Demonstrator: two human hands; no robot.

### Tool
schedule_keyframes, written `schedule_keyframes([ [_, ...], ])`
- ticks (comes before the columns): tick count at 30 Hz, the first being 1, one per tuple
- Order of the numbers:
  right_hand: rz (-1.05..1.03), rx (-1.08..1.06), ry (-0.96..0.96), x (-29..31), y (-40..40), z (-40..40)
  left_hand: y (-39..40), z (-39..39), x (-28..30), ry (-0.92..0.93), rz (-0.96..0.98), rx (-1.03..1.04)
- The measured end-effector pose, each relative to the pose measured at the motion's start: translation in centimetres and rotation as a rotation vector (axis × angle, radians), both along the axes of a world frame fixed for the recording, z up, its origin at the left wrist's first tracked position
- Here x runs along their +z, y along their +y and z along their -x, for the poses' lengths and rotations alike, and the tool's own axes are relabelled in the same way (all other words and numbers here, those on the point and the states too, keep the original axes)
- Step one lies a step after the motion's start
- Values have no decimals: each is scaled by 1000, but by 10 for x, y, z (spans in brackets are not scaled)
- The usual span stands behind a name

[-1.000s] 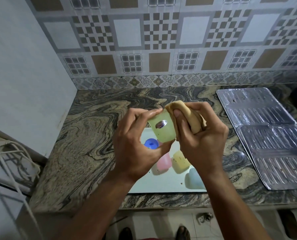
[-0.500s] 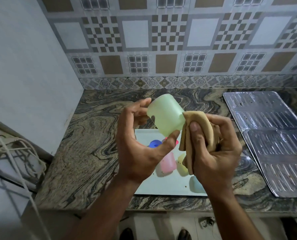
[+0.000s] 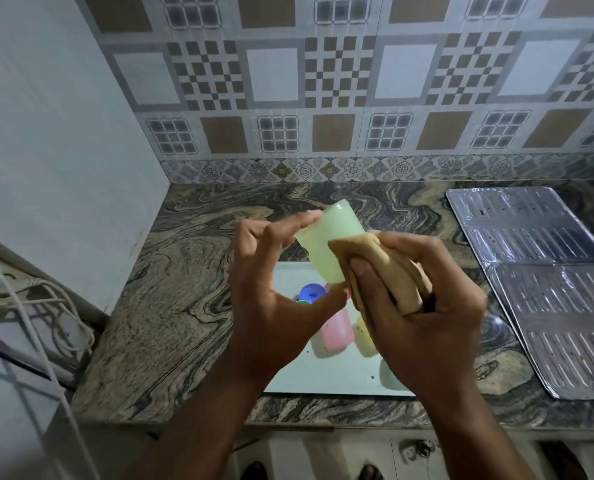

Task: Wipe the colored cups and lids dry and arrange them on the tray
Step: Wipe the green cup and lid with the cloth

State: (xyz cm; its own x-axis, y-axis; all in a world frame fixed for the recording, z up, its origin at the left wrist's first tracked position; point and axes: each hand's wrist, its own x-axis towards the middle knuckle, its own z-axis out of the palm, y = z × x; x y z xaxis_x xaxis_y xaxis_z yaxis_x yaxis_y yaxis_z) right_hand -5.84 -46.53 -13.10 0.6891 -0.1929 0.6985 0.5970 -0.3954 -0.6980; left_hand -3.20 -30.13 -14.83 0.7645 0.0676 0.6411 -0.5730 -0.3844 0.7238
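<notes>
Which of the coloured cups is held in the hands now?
The pale green plastic cup; the pink plastic cup and pale yellow plastic cup lie on the tray.

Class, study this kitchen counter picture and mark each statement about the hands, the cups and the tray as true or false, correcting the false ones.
1. The left hand holds a pale green plastic cup. True.
2. The right hand is empty. False: it grips a folded tan cloth pressed against the cup.
3. A pink plastic cup lies on the white flat tray. True.
4. The green cup stands on the tray. False: it is held in the air above it.
5. A ribbed silver metal sheet lies at the left end of the marbled stone counter. False: it lies at the right.
</notes>
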Motion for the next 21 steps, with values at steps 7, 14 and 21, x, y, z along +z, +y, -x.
schedule_keyframes([
  [7,-146,-13,94,19,-1,-24,-1,3,-5,-79,71,-89],
  [14,-303,105,51,3,-1,-3,-8,0,0,37,374,-48],
  [21,-230,91,-2,-4,7,4,-12,2,-4,196,430,-171],
])
